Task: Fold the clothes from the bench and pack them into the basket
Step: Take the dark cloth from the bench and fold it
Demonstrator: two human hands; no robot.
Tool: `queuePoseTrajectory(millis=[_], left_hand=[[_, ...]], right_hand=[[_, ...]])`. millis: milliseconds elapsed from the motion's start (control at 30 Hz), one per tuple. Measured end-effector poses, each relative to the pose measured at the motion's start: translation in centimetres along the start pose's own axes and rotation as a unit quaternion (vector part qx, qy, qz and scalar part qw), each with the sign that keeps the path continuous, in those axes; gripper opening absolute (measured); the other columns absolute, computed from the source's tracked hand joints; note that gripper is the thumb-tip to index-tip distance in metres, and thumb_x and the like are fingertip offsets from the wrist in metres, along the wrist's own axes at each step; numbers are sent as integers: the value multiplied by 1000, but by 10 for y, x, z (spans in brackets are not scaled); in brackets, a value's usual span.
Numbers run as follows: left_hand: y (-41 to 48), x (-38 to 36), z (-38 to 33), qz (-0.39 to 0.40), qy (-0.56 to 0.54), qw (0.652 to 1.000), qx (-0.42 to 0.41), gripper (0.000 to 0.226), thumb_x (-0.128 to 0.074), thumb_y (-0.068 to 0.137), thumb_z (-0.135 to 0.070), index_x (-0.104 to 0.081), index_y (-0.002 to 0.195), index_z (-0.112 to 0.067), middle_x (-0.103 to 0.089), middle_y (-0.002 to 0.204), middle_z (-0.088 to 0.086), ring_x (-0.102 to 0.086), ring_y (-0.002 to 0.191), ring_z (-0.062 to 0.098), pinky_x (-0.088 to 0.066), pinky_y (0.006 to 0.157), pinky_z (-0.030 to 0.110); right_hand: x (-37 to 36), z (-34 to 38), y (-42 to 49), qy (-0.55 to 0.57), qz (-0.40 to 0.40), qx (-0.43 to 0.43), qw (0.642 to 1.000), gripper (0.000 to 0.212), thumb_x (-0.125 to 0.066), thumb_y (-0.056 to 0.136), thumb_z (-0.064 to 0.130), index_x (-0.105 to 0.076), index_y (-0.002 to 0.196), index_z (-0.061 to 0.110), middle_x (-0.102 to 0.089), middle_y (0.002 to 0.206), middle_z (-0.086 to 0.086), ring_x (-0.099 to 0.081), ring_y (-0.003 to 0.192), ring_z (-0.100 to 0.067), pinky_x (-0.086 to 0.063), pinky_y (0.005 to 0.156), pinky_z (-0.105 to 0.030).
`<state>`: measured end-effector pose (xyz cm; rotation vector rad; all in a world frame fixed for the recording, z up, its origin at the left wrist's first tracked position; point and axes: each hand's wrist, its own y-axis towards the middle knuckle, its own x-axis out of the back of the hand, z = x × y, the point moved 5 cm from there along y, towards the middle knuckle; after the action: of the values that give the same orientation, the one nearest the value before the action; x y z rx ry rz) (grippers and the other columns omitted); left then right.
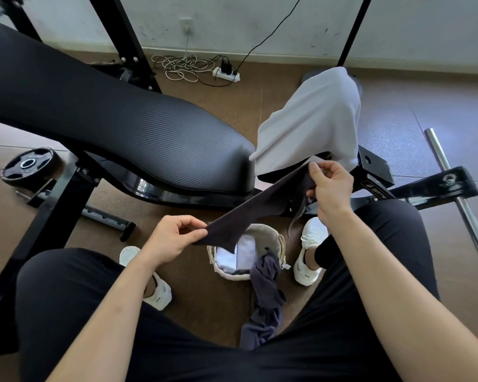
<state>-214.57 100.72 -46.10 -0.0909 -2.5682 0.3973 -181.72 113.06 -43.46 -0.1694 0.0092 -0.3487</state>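
A dark cloth (260,206) is pulled taut in the air between both hands, in front of the bench (127,119) and above the basket (268,236). The left hand (174,239) pinches the cloth's lower end between thumb and curled fingers. The right hand (332,186) pinches the upper end the same way, close to the bench's end. A loose corner of the cloth hangs below the right hand.

The basket stands on the floor between the person's shoes (309,252), with folded white clothes (244,256) inside. A grey garment (267,296) spills over its near rim and trails onto the floor towards the knees, so that rim is partly covered. The far rim is hidden behind the cloth's lower end.

A white garment (312,122) drapes over the bench's end, and its lower edge hangs just above the right hand (whether they touch cannot be told). The padded top left of it is bare.

On the floor, a plate (28,164) lies well to the left, a steel bar (453,188) to the right, and a power strip (226,75) sits by the wall.
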Motion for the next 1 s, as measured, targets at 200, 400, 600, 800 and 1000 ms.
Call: queuePoseTrajectory(millis=[200,400,600,800,1000], left_hand=[[3,-5,3,-3,88,996,3,8,-70,95,-22,-75,100,-26,-72,91,-7,-66,88,9,-47,73,25],[7,3,3,-111,-270,956,40,16,-63,100,-20,-72,90,-11,-72,88,6,-64,86,19,-51,88,38],[6,-13,-8,-85,-423,900,53,12,-62,94,-9,-72,99,-7,-74,93,10,-69,91,21,-57,85,31],[2,-22,-14,-73,-451,887,63,16,-62,94,-4,-72,106,-6,-74,97,10,-70,94,19,-58,86,28],[-7,-24,-25,-73,-377,922,45,19,-65,94,-5,-72,111,-1,-74,100,15,-71,93,18,-60,78,23]], right_hand=[[9,2,4,-3,-20,3,1000,12,-69,96,17,-65,85,20,-60,77,0,-53,53,-9,-47,43,-19],[1,-4,-7,-36,47,-11,998,4,-68,95,12,-66,96,15,-60,78,-5,-55,62,-13,-47,45,-19],[-32,-12,-39,-10,198,-46,979,12,-67,95,4,-69,86,11,-64,68,-1,-57,55,-8,-48,45,-19],[-57,-12,-73,34,369,-97,924,22,-65,90,-10,-72,103,5,-74,87,-10,-69,75,-17,-60,69,-22],[-71,-10,-93,8,440,-67,896,36,-59,87,-21,-73,106,6,-77,98,-16,-74,88,-22,-62,80,-28]])
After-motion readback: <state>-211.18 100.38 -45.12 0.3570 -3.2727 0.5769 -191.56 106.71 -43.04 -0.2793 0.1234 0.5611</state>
